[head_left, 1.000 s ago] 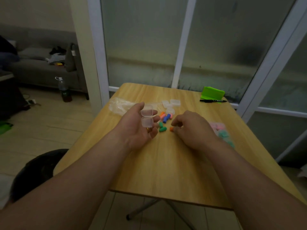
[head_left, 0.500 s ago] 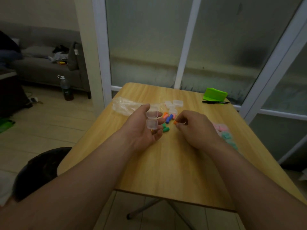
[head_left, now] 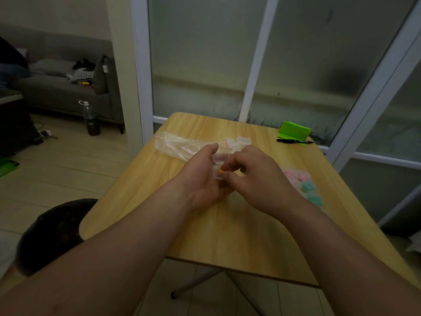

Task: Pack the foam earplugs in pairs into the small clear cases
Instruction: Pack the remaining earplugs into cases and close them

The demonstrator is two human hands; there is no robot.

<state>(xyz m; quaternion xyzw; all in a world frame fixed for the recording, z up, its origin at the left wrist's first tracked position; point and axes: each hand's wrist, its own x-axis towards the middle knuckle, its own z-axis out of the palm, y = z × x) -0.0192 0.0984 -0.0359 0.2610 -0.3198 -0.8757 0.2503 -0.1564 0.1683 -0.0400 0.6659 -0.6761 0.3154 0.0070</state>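
Earplug: an orange foam earplug [head_left: 220, 171] sat pinched at the fingertips of the right hand [head_left: 257, 176], right at the mouth of the open clear case [head_left: 219, 158].
Case: it lay cradled in the left hand [head_left: 202, 179], with the curled fingers beneath it and the thumb along its far edge.
Contact: the light was dim, so the plug may already have been partly inside the case; I could not tell.
Materials: the case was thin, see-through hard plastic, small and boxy, with its hinged lid swung up. The plug was a soft, rounded stub.
Hand pose: both forearms reached forward over the wooden table [head_left: 227, 236]. The left palm faced inward and the right knuckles faced up, and the two hands touched around the case.
Beyond the grip: spare clear cases [head_left: 243, 140] and a crumpled plastic bag [head_left: 177, 145].
Right of the grip: filled cases [head_left: 298, 176] showing pink and teal.
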